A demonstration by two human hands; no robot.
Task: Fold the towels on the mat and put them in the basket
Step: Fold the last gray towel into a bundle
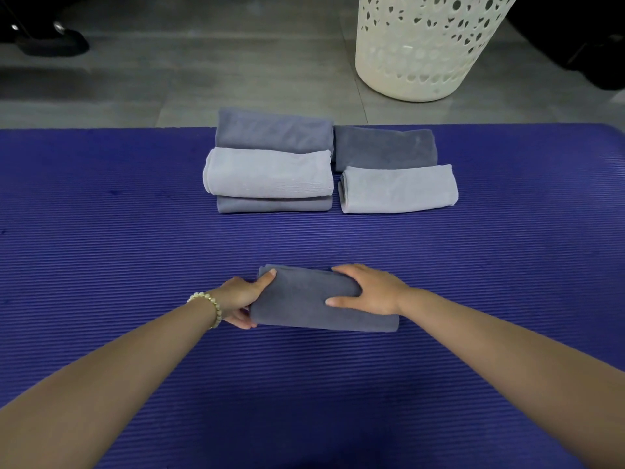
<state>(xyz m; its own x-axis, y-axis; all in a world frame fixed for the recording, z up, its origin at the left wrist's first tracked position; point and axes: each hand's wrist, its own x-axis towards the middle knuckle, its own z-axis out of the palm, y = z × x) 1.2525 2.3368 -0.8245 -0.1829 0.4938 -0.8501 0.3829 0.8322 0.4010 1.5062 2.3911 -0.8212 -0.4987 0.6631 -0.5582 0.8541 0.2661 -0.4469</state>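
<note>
A folded dark grey towel (301, 304) lies on the blue ribbed mat (135, 238) in front of me. My left hand (241, 296) grips its left end, thumb on top and fingers underneath. My right hand (368, 291) grips its right end, thumb on top and fingers curled over the far edge. Further back lie several folded towels: a light grey one (269, 173) on a darker one (274, 204), a blue-grey one (274, 130) behind them, a dark grey one (385, 147) and a light grey one (399, 189) to the right. A white perforated basket (422, 49) stands on the floor beyond the mat.
Grey tiled floor (203, 79) lies beyond the mat's far edge. Dark shoes (50, 38) sit at the top left and a dark object (581, 38) at the top right. A bead bracelet (209, 304) is on my left wrist.
</note>
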